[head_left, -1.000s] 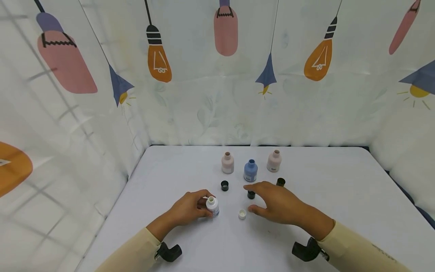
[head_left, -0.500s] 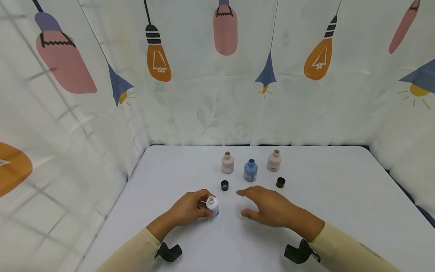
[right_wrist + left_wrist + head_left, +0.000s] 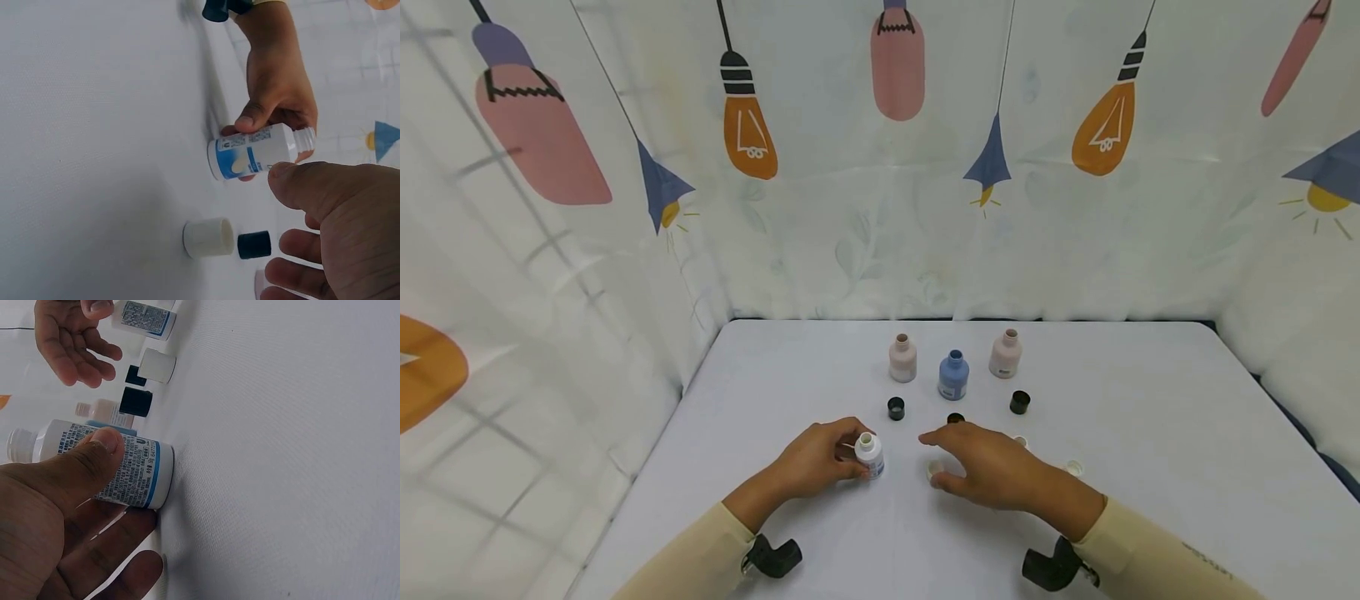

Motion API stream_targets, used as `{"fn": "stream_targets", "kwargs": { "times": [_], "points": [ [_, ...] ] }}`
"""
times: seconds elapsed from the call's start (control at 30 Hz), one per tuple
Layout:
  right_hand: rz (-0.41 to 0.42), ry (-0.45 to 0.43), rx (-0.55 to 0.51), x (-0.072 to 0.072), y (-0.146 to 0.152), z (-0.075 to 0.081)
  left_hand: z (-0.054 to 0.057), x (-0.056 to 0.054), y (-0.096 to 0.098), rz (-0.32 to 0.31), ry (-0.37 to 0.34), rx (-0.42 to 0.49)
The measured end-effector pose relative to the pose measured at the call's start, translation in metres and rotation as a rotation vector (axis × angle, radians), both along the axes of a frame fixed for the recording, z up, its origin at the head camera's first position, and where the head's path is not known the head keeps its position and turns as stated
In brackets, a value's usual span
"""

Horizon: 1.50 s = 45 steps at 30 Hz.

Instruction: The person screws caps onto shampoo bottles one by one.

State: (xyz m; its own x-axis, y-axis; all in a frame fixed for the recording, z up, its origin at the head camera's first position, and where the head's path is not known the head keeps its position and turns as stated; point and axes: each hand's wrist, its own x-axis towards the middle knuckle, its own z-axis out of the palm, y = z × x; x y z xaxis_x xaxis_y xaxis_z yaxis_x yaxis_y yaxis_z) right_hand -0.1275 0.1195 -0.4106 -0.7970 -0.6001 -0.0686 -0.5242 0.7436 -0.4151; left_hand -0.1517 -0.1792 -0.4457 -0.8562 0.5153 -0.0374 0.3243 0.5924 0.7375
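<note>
In the head view my left hand [image 3: 823,458] holds an uncapped white bottle [image 3: 870,458] upright on the white table. The left wrist view shows the thumb across the printed label of this bottle [image 3: 134,465], with fingers behind it. My right hand [image 3: 1000,467] hovers over a small white cap [image 3: 932,468], which the thumb partly hides. In the right wrist view, the thumb and fingers are spread apart, and the white cap [image 3: 209,238] stands on the table below them. A black cap [image 3: 956,417] peeks out behind the right hand.
Uncapped pink [image 3: 902,358], blue [image 3: 953,375] and second pink bottles [image 3: 1004,354] stand at the back. Black caps lie left [image 3: 896,408] and right [image 3: 1020,402]. Another white bottle [image 3: 147,319] is partly hidden beside the right hand. A white round thing [image 3: 1074,468] shows behind that wrist.
My right hand has moved left and slightly down, from beside the white cap to over it. This uncovers white things behind it. The left hand and its bottle have stayed put.
</note>
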Motion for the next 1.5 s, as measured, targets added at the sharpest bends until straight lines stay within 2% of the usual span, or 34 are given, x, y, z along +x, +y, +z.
{"fn": "stream_targets", "kwargs": {
  "times": [0.27,0.7,1.1,1.5],
  "points": [
    [0.021,-0.015,-0.009,0.000,-0.002,-0.009,-0.001,-0.001,0.001,0.005,0.008,-0.019],
    [0.032,-0.010,-0.033,0.000,-0.005,-0.018,-0.003,-0.003,0.000,-0.004,-0.005,-0.002],
    [-0.006,0.018,0.017,-0.001,-0.012,-0.027,-0.002,-0.002,0.000,0.003,-0.001,-0.014],
    [-0.061,-0.018,0.008,-0.002,-0.018,-0.029,0.000,-0.001,0.002,0.004,0.004,-0.025]
  ]
}}
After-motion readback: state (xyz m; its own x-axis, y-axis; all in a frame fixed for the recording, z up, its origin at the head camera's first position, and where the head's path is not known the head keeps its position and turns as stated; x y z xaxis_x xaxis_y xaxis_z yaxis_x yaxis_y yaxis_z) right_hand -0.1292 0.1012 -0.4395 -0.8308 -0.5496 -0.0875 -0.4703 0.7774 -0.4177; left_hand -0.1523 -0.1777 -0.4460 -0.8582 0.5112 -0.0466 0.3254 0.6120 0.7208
